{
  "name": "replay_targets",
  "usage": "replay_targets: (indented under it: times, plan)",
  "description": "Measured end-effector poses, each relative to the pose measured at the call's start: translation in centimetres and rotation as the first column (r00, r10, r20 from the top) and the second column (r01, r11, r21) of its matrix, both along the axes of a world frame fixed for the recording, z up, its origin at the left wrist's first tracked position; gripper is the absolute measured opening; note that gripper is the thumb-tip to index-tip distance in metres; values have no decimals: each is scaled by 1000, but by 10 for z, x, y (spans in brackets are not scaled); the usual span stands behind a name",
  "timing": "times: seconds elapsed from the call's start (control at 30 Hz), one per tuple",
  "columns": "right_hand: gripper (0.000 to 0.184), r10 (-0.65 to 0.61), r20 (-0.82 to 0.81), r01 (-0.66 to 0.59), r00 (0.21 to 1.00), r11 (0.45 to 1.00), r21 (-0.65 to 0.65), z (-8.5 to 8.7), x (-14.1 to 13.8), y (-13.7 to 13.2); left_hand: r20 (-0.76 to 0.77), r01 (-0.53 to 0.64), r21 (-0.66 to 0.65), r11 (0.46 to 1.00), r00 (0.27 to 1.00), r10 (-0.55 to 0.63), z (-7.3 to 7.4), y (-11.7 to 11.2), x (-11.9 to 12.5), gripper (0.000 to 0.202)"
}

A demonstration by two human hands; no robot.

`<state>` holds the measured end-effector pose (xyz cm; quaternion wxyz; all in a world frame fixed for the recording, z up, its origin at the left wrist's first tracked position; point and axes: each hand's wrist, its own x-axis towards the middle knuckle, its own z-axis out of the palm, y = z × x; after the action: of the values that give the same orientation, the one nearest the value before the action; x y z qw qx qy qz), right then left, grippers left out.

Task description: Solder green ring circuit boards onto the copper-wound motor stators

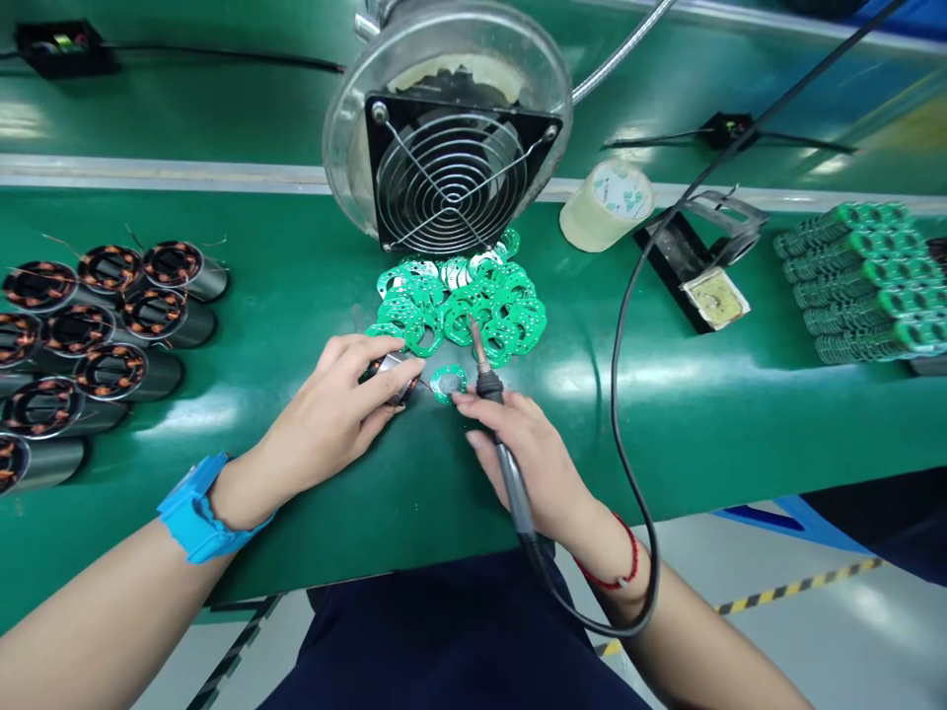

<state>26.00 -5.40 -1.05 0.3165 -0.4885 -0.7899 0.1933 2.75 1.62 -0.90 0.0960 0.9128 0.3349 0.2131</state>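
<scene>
Here, the right hand (537,456) holds a soldering iron (514,483) just beside a small green ring (436,381), which lies on the counter (414,513) between both hands; the left hand (336,414) grips a metal part (389,364). Beyond lies a heap of rings (512,294), then a fan (451,182).

I can read no word or number from where I sit. Near the far edge of the desk (281,286), the roll of tape (584,222) has a pale label (623,191) on its upturned end, printed with round green marks and smaller lines, too small for me to make out. The loose ring boards (510,289) in the middle carry tiny pale specks; whether any are letters I can't tell. Past the desk's near edge, toward its right corner, yellow-and-black warning stripes (799,587) mark the floor (695,552).
</scene>
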Motion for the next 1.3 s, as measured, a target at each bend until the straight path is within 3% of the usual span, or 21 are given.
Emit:
replay_targets:
  times: [0.13, 0.27, 0.4, 0.53, 0.67, 0.83, 0.87, 0.93, 1.03, 1.13, 1.23, 1.3]
  plan:
    - [26, 52, 132, -58, 990, 998, 39, -2, -3, 4, -5, -3, 2, 1000, 1000, 3, 0, -2, 1, 28]
    - [28, 47, 150, -56, 988, 997, 56, -1, -3, 4, -15, -7, -1, 1000, 1000, 7, 1, -3, 1, 29]
    - [31, -73, 75, 71, 995, 997, 30, 5, -2, -1, -19, -61, -44, 997, 998, 60, 8, -5, 1, 28]
    - [32, -228, -87, 217, 970, 969, -115, 8, -8, -7, 70, -122, -232, 965, 987, 142, 20, -11, 3, 29]
    - [36, -318, -272, 259, 908, 938, -229, 7, -21, -7, 166, -101, -484, 869, 965, 204, 28, -21, 7, 31]
    - [34, -368, -533, 280, 762, 929, -242, 11, -31, 4, 282, 65, -758, 649, 930, 236, 21, -27, 10, 35]
    - [34, -364, -567, 253, 739, 930, -267, 13, -30, 8, 284, 84, -773, 629, 932, 224, 18, -26, 10, 36]
    - [32, -310, -579, 136, 754, 936, -324, 17, -25, 15, 240, 69, -730, 680, 958, 160, 13, -24, 10, 35]
    - [26, -133, -434, -29, 891, 937, -348, 22, -19, 23, 96, 5, -583, 812, 993, 63, 11, -19, 6, 35]
    - [31, -84, -152, 62, 985, 987, -145, 24, -21, 19, 3, -21, -521, 853, 1000, 27, 15, -14, -2, 31]
    - [48, -142, 66, 133, 988, 984, 118, 23, -29, 8, -43, -6, -478, 878, 999, -17, 18, -9, -8, 11]
    - [54, -110, 132, 87, 985, 981, 172, 21, -35, 3, -54, 19, -447, 894, 997, -49, 18, -6, -10, 7]
